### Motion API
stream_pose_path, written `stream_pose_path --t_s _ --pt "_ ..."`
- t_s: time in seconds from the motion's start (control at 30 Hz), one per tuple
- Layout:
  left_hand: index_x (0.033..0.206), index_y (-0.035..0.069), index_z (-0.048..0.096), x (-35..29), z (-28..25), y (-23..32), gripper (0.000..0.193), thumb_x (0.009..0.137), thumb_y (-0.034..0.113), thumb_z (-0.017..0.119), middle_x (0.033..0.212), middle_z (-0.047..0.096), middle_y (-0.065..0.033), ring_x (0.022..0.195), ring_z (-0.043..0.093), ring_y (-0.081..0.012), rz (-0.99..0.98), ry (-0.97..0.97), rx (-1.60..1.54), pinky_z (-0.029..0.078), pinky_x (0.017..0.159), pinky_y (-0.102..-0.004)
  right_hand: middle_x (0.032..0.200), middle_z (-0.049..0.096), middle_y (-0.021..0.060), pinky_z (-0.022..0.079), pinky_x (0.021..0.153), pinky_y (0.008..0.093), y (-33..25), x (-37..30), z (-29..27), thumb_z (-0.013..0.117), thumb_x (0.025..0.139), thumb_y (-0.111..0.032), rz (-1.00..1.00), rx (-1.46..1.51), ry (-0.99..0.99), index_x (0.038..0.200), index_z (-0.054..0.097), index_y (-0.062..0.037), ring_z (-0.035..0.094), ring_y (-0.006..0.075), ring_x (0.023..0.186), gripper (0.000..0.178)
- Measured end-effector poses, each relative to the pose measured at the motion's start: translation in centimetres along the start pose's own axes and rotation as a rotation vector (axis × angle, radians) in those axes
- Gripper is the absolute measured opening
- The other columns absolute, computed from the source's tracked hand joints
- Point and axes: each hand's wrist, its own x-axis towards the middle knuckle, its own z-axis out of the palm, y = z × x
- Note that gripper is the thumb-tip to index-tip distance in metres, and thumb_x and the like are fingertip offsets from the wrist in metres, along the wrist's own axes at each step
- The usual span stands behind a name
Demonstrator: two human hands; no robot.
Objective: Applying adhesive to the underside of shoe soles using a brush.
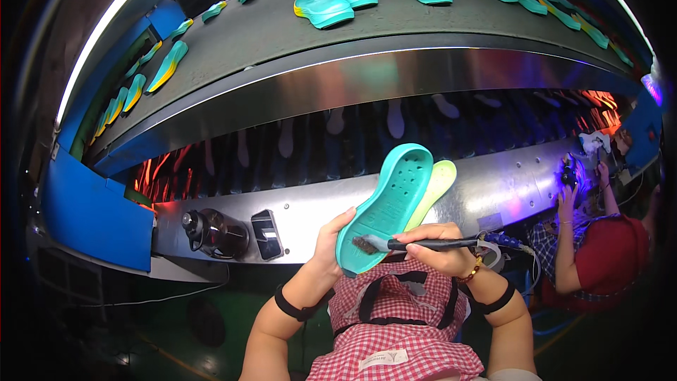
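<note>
My left hand [328,237] is closed on the left edge of a teal shoe sole [390,194], tilted up with its hollow side facing me. Small holes dot its wider far end. In my right hand [441,245] is a brush [444,244] with a black handle, held like a pen. Its dark bristles touch the inside of the sole near the close end. A tube or cord joins the handle's right end. Partly hidden behind the teal sole is a pale yellow-green sole [438,182]; whether it rests on the metal ledge I cannot tell.
Teal-and-yellow soles ride on a dark conveyor belt [247,35] across the far side. Below it, more soles show on a lower, red-lit level. On the metal ledge [324,204] stand a dark bottle [217,233] and a phone [267,235]. A co-worker [599,257] works at right.
</note>
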Motion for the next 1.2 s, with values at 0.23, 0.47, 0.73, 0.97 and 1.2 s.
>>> stream_pose_path --t_s 0.23,0.47,0.73,0.97,1.2 --pt "0.121 0.000 0.040 0.3 -0.7 -0.7 0.044 0.088 0.029 0.040 0.111 0.053 -0.0189 0.097 0.057 -0.0286 0.017 -0.005 -0.095 0.048 0.084 -0.0421 0.091 0.064 0.0158 0.050 0.072 0.0279 1.1 0.3 0.0 0.059 0.075 0.000 -0.217 -0.256 0.215 0.092 0.062 0.0017 0.064 0.0220 0.080 0.017" --pt "0.120 -0.001 0.041 0.9 -1.1 -1.0 0.048 0.085 0.031 0.043 0.115 0.050 -0.0223 0.100 0.054 -0.0370 0.085 0.071 -0.048 0.045 0.083 -0.0526 0.088 0.065 0.0155 0.050 0.071 0.0298 1.6 1.4 -0.2 0.062 0.070 -0.001 -0.297 -0.496 0.342 0.087 0.063 0.0000 0.064 0.0259 0.078 0.017" --pt "0.126 0.000 0.036 1.0 -1.1 -2.0 0.047 0.087 0.026 0.044 0.115 0.051 -0.0174 0.101 0.055 -0.0285 0.047 -0.027 -0.091 0.047 0.086 -0.0427 0.093 0.062 0.0186 0.051 0.066 0.0313 4.4 3.9 0.2 0.061 0.072 -0.001 -0.408 -0.802 0.607 0.090 0.063 0.0005 0.063 0.0282 0.078 0.018" --pt "0.125 0.000 0.038 0.6 -0.9 0.8 0.046 0.087 0.023 0.046 0.113 0.053 -0.0127 0.099 0.055 -0.0199 0.156 0.072 0.116 0.046 0.085 -0.0329 0.094 0.064 0.0148 0.049 0.058 0.0223 -0.2 -1.1 0.0 0.061 0.074 -0.002 -0.094 -0.160 0.063 0.099 0.061 0.0024 0.062 0.0151 0.065 0.025" --pt "0.119 -0.003 0.042 1.6 8.1 14.3 0.052 0.088 0.036 0.030 0.106 0.054 -0.0224 0.086 0.059 -0.0368 0.620 -0.170 0.257 0.050 0.074 -0.0469 0.094 0.058 0.0300 0.035 0.036 0.0180 0.6 -3.1 -2.9 0.054 0.080 -0.008 -0.101 0.529 0.479 0.094 0.056 0.0067 0.042 0.0095 0.036 0.020"
